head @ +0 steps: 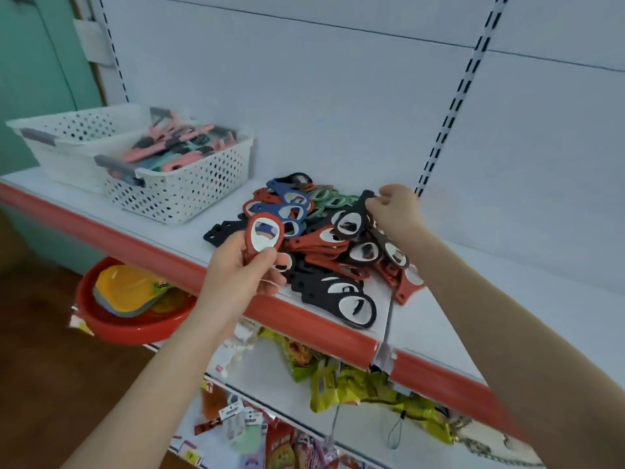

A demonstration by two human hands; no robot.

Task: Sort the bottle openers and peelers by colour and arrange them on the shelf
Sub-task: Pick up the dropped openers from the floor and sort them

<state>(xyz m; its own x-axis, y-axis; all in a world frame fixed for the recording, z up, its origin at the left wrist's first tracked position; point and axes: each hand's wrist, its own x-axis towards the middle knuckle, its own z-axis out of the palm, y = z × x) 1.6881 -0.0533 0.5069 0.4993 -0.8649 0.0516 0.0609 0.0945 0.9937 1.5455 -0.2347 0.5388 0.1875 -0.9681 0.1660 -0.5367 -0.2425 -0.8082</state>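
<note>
L hand (236,275) grips red opener (267,235) — R (397,211), black (350,225).

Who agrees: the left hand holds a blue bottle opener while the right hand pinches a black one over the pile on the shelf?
Wrong colour: the head view shows the left hand holding a red bottle opener. The right hand does pinch a black opener over the pile on the shelf.

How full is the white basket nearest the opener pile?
Filled: the white basket holds pink, teal and dark peelers, piled to about its rim. How deep the pile goes cannot be told.
</note>
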